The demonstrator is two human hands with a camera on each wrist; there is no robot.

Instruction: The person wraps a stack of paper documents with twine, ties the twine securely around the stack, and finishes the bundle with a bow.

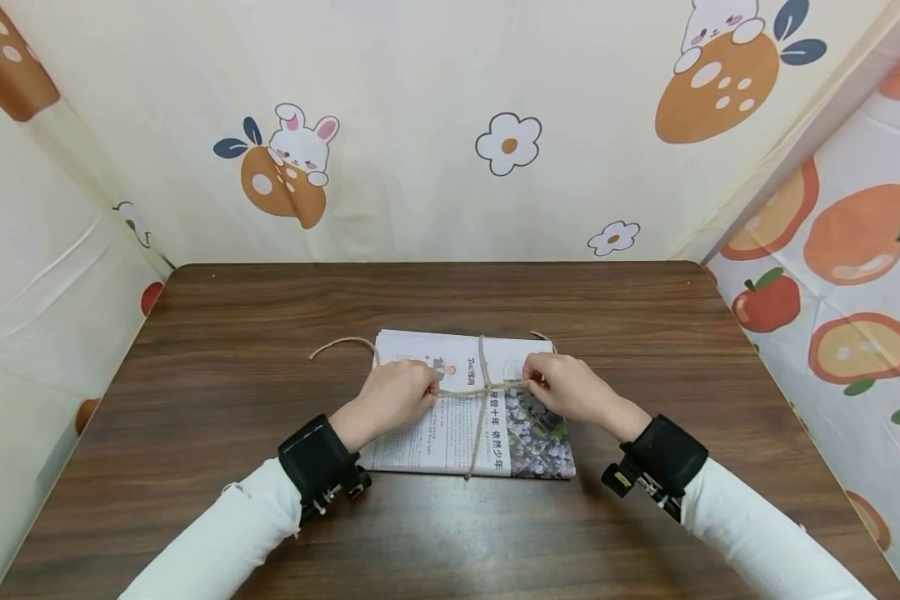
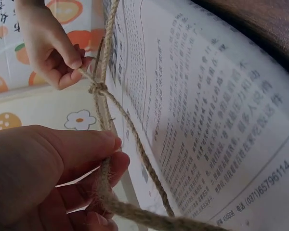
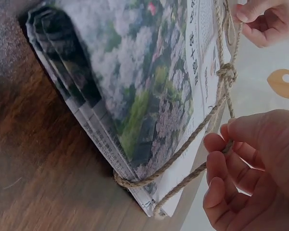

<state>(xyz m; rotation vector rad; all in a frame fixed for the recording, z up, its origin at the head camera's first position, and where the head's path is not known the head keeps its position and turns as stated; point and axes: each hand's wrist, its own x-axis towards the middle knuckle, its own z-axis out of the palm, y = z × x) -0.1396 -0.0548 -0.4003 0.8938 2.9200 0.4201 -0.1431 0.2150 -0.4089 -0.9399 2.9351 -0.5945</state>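
Note:
A folded stack of newspapers [image 1: 427, 442] lies on the table with twine [image 1: 482, 433] wrapped around it both ways. The strands cross in a knot [image 3: 226, 73] on the top face. My left hand [image 1: 399, 392] pinches one twine strand between thumb and fingers, left of the knot. On the other side, my right hand [image 1: 572, 387] pinches another strand between thumb and fingertips. Both strands run from the knot to the hands, raised off the paper in the wrist views. One loose twine end [image 1: 337, 343] trails past the stack's left edge.
The dark wood-grain table [image 1: 255, 333] extends around the stack on all sides. Behind it hangs a cream cloth [image 1: 412, 183] printed with rabbits and flowers. A fruit-printed cloth [image 1: 855, 292] covers the right side. Each wrist wears a black band with a small camera.

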